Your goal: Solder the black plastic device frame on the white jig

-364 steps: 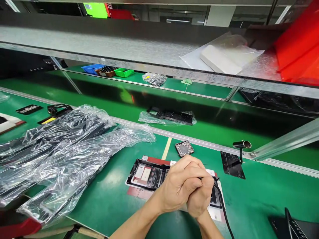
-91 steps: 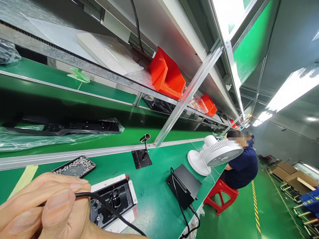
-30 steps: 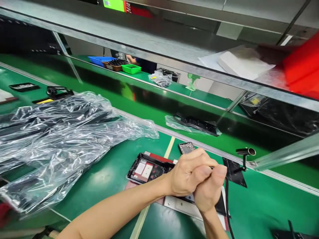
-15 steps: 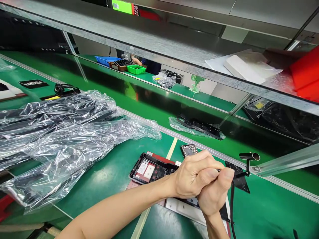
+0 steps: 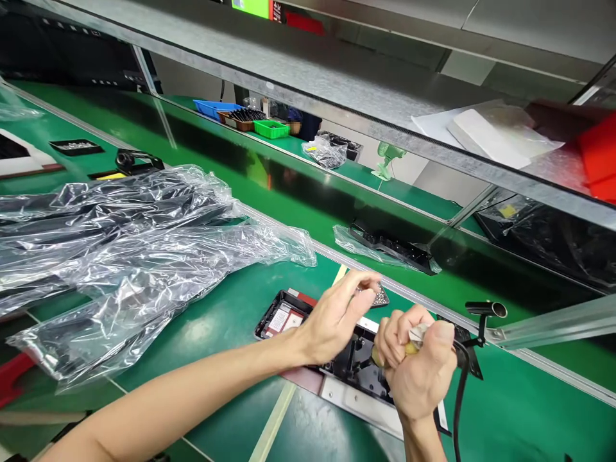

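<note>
My right hand (image 5: 419, 362) is wrapped round a corded electric screwdriver (image 5: 412, 345), mostly hidden in the fist; a bit of its yellow and whitish body shows. Its black cable (image 5: 462, 391) hangs down at the right. To its left, my left hand (image 5: 339, 317) hovers with thumb and fingers apart, close to the small black tray of screws (image 5: 380, 295), which it partly covers. Below both hands lies a long black plastic housing (image 5: 373, 375) on a white and dark-red fixture (image 5: 353, 399). Black posts stand up inside the housing.
Clear plastic bags with dark parts (image 5: 158, 250) cover the left of the green bench. A tube-shaped metal holder (image 5: 486, 309) stands at right. Behind lies another black part (image 5: 394, 247) on plastic. A metal shelf (image 5: 308, 102) crosses overhead; bins (image 5: 271, 129) stand beyond.
My hands were clasped together; now they are apart. The left has moved left and opened towards the screw tray, while the right keeps the screwdriver. The view has shifted slightly.
</note>
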Motion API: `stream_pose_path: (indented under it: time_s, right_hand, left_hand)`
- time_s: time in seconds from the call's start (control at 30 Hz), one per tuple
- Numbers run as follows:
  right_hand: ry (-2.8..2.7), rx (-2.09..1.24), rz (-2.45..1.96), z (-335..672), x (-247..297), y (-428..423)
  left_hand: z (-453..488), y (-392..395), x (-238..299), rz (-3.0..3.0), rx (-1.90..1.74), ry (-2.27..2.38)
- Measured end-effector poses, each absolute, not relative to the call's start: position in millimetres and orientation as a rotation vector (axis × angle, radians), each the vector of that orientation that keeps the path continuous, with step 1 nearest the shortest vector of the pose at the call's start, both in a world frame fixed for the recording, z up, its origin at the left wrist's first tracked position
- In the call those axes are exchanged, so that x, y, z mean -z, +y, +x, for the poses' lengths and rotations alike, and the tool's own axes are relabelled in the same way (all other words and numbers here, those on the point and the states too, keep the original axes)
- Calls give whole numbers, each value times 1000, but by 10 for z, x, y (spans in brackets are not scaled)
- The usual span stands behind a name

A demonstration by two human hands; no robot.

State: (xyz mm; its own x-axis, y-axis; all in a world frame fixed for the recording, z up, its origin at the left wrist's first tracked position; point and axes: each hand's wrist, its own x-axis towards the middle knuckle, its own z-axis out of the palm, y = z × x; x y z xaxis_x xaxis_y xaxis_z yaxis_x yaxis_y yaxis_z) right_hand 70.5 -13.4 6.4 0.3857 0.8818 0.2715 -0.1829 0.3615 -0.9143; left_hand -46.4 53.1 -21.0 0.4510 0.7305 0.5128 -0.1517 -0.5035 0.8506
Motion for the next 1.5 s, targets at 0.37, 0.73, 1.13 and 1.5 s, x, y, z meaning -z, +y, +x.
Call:
stream_pose_path:
  time_s: [0.37, 0.73, 1.13, 1.5]
  right_hand:
    - [-867, -875, -937, 722, -147, -124]
    - [-1011, -926, -930, 848, -109, -160]
    - [-1088, -952, -871, 879, -86, -158]
    - [-1093, -977, -844, 911, -59, -172]
  left_hand:
    - [-835, 584, 851, 2462, -596, 623]
    - [-915, 594, 935, 2599, -533, 537]
    - [-893, 565, 901, 2786, -512, 517]
    - [-899, 530, 895, 2870, -455, 523]
